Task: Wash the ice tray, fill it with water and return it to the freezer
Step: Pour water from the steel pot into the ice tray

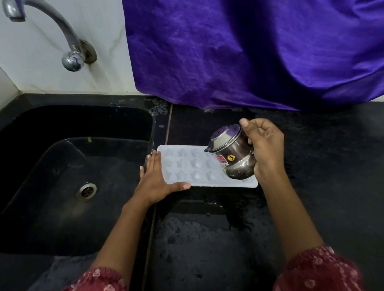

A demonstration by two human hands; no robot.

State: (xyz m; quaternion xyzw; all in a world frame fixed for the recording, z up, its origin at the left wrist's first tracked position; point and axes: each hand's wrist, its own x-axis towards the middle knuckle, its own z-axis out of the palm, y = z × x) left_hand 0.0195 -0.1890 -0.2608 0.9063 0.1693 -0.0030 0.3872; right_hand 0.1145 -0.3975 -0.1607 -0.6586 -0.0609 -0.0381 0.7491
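A white ice tray (189, 166) with star-shaped cells lies flat on the black counter (330, 179), just right of the sink. My left hand (155, 180) rests on the tray's left end, fingers along the edge and thumb at its near side. My right hand (265, 146) grips a small steel pot (232, 155) with a red label and a yellow sticker. The pot is tipped left over the tray's right end, mouth down toward the cells. No stream of water is visible.
A black sink (67, 176) with a steel drain (86, 190) lies to the left, under a chrome tap (58, 29) on the white tiled wall. A purple cloth (258, 40) hangs over the wall behind the counter. The counter surface is wet.
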